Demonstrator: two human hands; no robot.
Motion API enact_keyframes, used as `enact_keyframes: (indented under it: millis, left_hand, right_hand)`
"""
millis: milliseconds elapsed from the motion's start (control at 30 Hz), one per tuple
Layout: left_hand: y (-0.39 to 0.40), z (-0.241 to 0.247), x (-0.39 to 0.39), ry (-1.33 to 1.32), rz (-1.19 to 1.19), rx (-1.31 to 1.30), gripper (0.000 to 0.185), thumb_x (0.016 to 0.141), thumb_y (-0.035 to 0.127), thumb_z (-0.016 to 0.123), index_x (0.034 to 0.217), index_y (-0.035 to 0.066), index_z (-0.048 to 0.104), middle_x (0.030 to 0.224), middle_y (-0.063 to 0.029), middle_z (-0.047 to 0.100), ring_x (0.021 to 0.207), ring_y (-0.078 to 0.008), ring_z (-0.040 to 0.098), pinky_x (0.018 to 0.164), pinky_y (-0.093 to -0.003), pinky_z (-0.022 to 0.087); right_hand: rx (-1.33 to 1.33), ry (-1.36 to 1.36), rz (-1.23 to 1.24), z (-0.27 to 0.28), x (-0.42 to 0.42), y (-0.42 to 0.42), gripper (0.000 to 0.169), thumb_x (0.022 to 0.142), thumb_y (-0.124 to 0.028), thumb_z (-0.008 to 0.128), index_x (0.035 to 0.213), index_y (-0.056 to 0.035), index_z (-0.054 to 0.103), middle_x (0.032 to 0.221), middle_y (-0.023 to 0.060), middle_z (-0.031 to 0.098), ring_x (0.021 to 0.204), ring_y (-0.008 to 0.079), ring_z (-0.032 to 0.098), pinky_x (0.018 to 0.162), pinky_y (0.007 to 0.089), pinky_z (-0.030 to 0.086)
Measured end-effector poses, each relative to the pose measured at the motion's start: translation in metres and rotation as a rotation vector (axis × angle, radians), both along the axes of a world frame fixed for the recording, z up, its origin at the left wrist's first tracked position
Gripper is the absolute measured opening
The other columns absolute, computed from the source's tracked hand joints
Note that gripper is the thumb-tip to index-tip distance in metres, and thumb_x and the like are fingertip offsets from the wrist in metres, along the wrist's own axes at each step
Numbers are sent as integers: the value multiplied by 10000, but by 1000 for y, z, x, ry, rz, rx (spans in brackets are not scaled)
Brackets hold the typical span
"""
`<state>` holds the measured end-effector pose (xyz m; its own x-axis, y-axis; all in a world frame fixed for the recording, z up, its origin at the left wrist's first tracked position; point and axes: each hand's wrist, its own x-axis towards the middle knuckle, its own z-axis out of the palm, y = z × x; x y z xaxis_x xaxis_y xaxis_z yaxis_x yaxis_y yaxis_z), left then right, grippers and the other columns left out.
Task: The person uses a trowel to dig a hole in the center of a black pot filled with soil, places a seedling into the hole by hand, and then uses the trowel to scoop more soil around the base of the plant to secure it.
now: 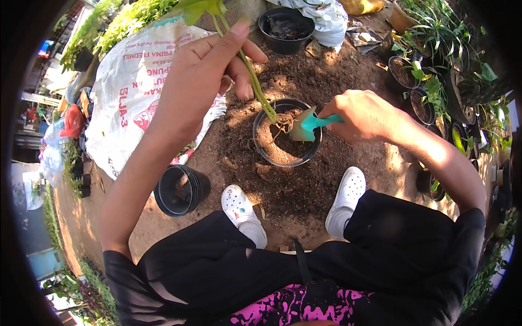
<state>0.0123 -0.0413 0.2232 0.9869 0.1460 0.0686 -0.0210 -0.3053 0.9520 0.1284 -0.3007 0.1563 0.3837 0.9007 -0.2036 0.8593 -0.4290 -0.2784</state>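
Observation:
Between thumb and fingers, my left hand (212,61) grips the green stems of a leafy plant (259,87). Its pale, tangled roots (284,121) hang over a black plastic pot (257,143) partly filled with brown soil (272,142). My right hand (359,116) is closed around the handle of a teal hand trowel (306,125). The trowel's soil-smeared blade is inside the pot's rim, right beside the roots; whether it touches them I cannot tell. A darker hollow shows in the soil below the roots. The plant's upper leaves run out of view at the top.
Loose dark soil (285,191) surrounds the pot. A stack of black pots (182,190) lies tilted near my left shoe (240,208). A printed white woven sack (118,81) spreads at left. Another black pot (286,30) stands at the back; potted plants (422,102) line the right.

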Motion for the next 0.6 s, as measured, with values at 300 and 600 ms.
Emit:
enact_keyframes:
  millis: [300, 600]
  left_hand:
    - [-2, 1, 4, -11, 25, -48, 469, 1061, 427, 497, 925, 10, 664, 563, -22, 554, 586, -107, 575, 631, -265, 429]
    - [-3, -11, 4, 51, 9, -71, 455, 1067, 408, 491, 923, 5, 648, 549, -15, 530, 576, -128, 582, 639, -281, 463]
  right_hand:
    - [-57, -72, -3, -59, -23, 3, 236, 837, -169, 694, 1055, -115, 767, 700, 181, 677, 701, 334, 715, 612, 444, 572]
    - [-3, -69, 38, -46, -38, 0, 189, 829, -137, 678, 991, -91, 762, 648, 169, 657, 625, 359, 693, 569, 451, 565]
